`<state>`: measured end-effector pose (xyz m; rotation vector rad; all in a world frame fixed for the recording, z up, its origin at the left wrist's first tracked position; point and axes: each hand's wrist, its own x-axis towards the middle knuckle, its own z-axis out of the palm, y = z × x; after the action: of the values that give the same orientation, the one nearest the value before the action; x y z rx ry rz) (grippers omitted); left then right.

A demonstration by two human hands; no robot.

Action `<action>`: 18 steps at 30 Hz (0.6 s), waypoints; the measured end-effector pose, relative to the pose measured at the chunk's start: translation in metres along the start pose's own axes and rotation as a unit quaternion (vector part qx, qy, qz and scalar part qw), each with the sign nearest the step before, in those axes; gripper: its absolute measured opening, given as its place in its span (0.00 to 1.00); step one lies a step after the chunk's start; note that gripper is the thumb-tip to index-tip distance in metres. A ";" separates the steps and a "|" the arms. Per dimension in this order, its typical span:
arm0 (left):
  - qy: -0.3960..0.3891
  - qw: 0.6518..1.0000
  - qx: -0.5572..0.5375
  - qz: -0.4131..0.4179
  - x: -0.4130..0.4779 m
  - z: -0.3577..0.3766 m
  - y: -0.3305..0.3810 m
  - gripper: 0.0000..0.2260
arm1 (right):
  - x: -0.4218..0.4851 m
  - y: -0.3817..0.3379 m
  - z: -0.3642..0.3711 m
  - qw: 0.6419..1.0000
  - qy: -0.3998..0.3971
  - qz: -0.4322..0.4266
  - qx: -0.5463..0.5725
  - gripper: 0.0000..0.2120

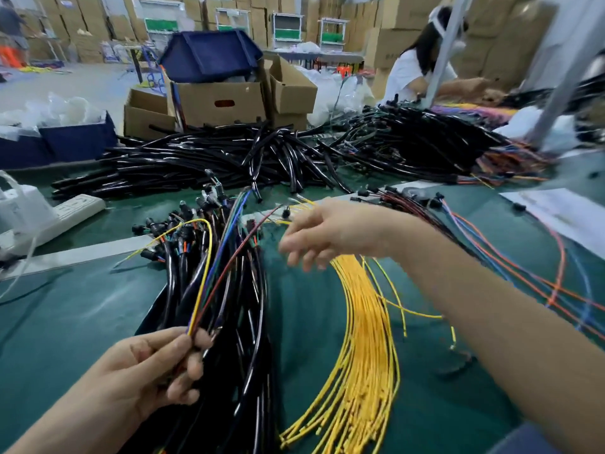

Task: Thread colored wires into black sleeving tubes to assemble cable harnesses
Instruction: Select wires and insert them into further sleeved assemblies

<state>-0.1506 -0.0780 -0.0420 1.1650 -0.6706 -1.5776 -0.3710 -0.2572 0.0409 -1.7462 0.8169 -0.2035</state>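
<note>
Wires (209,273) in yellow, blue, red and green rise from the left hand (154,365), which pinches them between thumb and fingertips just left of the yellow bundle (363,322). The right hand (327,231) hangs over the far end of that bundle, fingers loose and spread, holding nothing. It is blurred, so I cannot tell whether a fingertip brushes a strand.

Harnesses (242,322) already sleeved lie in a dark heap touching the bundle's left side, directly under the pinched wires. Loose black tubes (209,158) are piled well beyond the bundle, across the green mat (82,306).

The likeliest trouble is tangling. The pinched wires fan apart above the grip, and their free ends hang near the connectors at the heap's far end, so a pull could hook one and drag a finished harness along. The yellow strands lie packed side by side, so a hasty grab may lift two or three instead of one. The right forearm also crosses low over the bundle, and a sweep back could scatter its strands.
</note>
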 end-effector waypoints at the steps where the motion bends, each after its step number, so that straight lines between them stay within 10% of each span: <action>1: -0.014 1.000 0.004 -0.015 0.000 -0.001 -0.002 0.12 | -0.009 0.010 -0.031 0.993 0.098 0.012 -0.060 0.04; 4: 0.002 0.999 0.031 -0.020 0.002 -0.002 -0.002 0.23 | -0.034 0.058 -0.117 0.818 0.408 0.162 -0.373 0.09; 6: 0.024 0.998 0.055 -0.025 0.005 -0.002 -0.002 0.26 | -0.054 0.101 -0.149 0.730 0.456 0.295 -0.415 0.13; 13: 0.057 0.998 0.022 -0.023 0.011 -0.018 -0.013 0.14 | -0.078 0.168 -0.168 0.692 0.426 0.381 -0.441 0.15; 18: -0.094 0.993 -0.008 -0.069 0.011 -0.015 -0.010 0.30 | -0.075 0.162 -0.182 0.709 0.362 0.404 -0.450 0.15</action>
<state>-0.1412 -0.0837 -0.0599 1.0789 -0.7089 -1.8225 -0.5894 -0.3723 -0.0221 -1.9460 2.5209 0.1754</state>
